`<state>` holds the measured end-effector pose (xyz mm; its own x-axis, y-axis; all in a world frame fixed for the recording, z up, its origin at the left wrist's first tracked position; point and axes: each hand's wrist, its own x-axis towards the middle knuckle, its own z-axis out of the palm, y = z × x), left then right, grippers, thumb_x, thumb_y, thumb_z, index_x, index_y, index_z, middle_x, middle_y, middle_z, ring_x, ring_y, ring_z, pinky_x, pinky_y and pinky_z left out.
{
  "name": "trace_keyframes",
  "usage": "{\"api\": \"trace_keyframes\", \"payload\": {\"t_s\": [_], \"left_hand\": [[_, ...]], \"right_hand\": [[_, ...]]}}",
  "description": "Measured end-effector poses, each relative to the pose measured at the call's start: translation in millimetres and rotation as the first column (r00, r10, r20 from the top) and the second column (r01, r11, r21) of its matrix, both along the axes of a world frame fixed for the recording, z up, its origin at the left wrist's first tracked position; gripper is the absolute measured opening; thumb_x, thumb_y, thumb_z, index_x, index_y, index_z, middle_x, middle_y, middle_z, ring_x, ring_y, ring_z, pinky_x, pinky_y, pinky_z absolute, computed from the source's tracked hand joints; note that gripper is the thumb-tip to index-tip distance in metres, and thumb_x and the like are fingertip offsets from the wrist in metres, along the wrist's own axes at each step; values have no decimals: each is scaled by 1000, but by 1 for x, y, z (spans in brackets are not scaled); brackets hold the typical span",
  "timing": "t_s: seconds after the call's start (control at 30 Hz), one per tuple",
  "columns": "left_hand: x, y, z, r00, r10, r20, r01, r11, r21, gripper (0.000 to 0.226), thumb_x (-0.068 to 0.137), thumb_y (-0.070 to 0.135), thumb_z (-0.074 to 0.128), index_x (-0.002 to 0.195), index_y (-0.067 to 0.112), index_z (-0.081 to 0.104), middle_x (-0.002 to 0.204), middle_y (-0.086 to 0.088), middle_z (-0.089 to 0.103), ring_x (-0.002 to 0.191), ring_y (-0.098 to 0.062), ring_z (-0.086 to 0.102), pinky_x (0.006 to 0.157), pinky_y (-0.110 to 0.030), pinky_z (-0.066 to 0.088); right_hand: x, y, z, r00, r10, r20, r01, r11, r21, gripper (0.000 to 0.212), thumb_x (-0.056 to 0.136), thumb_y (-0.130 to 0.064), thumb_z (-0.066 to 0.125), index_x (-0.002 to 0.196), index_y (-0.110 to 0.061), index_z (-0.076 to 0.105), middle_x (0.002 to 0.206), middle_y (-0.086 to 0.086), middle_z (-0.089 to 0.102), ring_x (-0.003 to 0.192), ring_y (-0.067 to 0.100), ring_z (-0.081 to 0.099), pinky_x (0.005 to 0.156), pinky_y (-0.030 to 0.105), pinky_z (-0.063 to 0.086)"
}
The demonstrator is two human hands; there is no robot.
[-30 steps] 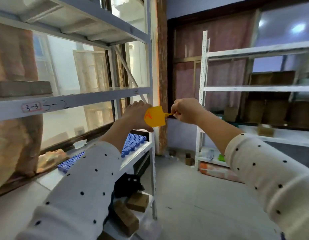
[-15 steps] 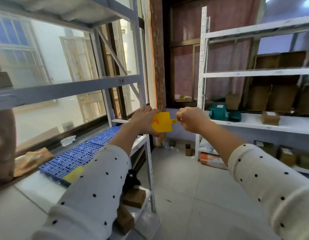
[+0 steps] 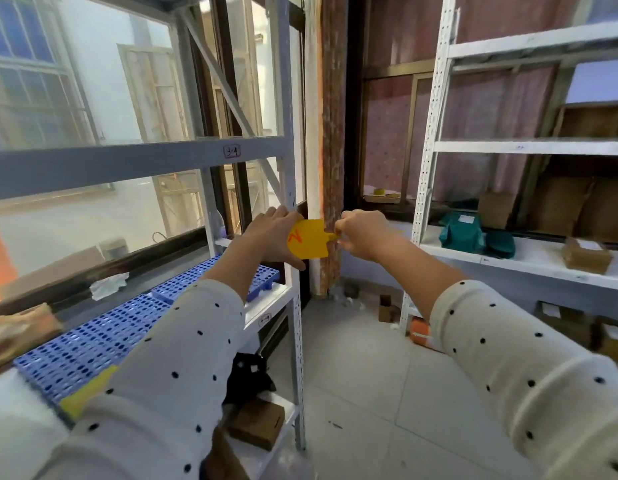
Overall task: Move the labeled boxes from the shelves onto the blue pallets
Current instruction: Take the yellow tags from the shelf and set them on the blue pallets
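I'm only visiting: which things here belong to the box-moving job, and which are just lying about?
Job:
blue pallets
brown box
green parcel
yellow tag, held by left hand and right hand

Lying about:
crumpled paper
black bag

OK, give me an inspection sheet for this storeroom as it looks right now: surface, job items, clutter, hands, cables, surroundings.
Surface: white shelf, left rack, carries the pallets.
Job's things: blue pallets bare of boxes; cardboard box on right rack.
Clutter: teal bags; crumpled paper; scraps on floor.
Grippers: left hand holds yellow tag; right hand pinches its stem.
Cables: nothing seen.
Surroundings: window, brick pillar, tiled floor.
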<state>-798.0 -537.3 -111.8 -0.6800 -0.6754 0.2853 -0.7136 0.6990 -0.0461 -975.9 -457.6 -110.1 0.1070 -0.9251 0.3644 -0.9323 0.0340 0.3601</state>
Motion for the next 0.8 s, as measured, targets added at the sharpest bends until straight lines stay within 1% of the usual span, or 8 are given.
{"api": "trace_keyframes", "payload": {"t_s": [0.07, 0.17, 0.23, 0.4, 0.57, 0.7, 0.73, 0.8], "left_hand": [[-5, -19, -5, 1000, 21, 6, -21, 999, 26, 99, 67, 56, 77, 146, 24, 26, 143, -4, 36, 130, -26, 33, 104, -41, 33], [-11, -45, -16, 998, 56, 11, -56, 997, 54, 101, 66, 57, 77, 146, 24, 26, 144, -4, 35, 132, -26, 32, 106, -43, 31], [-13, -62, -20, 996, 93, 4, -93, 994, 62, 102, 65, 57, 78, 146, 24, 26, 145, -4, 35, 132, -26, 32, 105, -43, 32], [-13, -102, -29, 969, 245, -23, -241, 965, 101, 102, 63, 55, 81, 145, 24, 28, 142, -5, 38, 131, -26, 35, 104, -44, 38], [-19, -131, -34, 923, 380, -55, -371, 920, 130, 101, 61, 54, 82, 143, 23, 32, 139, -6, 43, 128, -26, 40, 104, -42, 38], [-14, -144, -44, 875, 483, -38, -472, 867, 160, 100, 61, 55, 82, 142, 23, 34, 138, -6, 43, 128, -26, 39, 106, -40, 36], [-12, -147, -47, 859, 511, -31, -500, 851, 161, 100, 61, 56, 81, 143, 23, 34, 137, -6, 43, 129, -26, 38, 107, -40, 35], [-5, -151, -54, 825, 564, -18, -553, 815, 172, 102, 63, 56, 81, 145, 22, 31, 139, -7, 40, 131, -26, 34, 108, -38, 33]], "right_hand": [[-6, -21, -3, 1000, 20, -23, -20, 1000, 11, 28, 98, -27, 45, 118, -14, 61, 116, 6, 58, 107, 24, 58, 70, 31, 42], [-14, -54, -9, 997, 66, -36, -65, 997, 30, 28, 98, -24, 44, 119, -16, 60, 116, 6, 59, 107, 25, 59, 78, 35, 49], [-19, -77, -11, 995, 98, -28, -97, 994, 49, 28, 98, -23, 43, 118, -17, 61, 115, 5, 60, 107, 25, 60, 81, 37, 50], [-25, -143, -13, 967, 249, -51, -248, 968, 29, 25, 99, -20, 44, 116, -15, 62, 110, 6, 63, 99, 23, 63, 76, 29, 47], [-33, -202, -12, 920, 385, -76, -381, 923, 63, 26, 99, -22, 46, 119, -15, 61, 112, 6, 62, 100, 23, 63, 83, 31, 50], [-28, -239, -25, 849, 499, -173, -493, 866, 78, 25, 99, -19, 43, 115, -14, 61, 101, 6, 63, 91, 22, 64, 73, 31, 49], [-25, -250, -29, 839, 516, -170, -511, 856, 79, 25, 99, -18, 43, 114, -13, 62, 99, 6, 64, 90, 22, 64, 71, 31, 48], [-17, -270, -37, 819, 556, -144, -550, 831, 83, 24, 98, -17, 45, 114, -14, 62, 100, 6, 65, 92, 24, 65, 72, 32, 50]]}}
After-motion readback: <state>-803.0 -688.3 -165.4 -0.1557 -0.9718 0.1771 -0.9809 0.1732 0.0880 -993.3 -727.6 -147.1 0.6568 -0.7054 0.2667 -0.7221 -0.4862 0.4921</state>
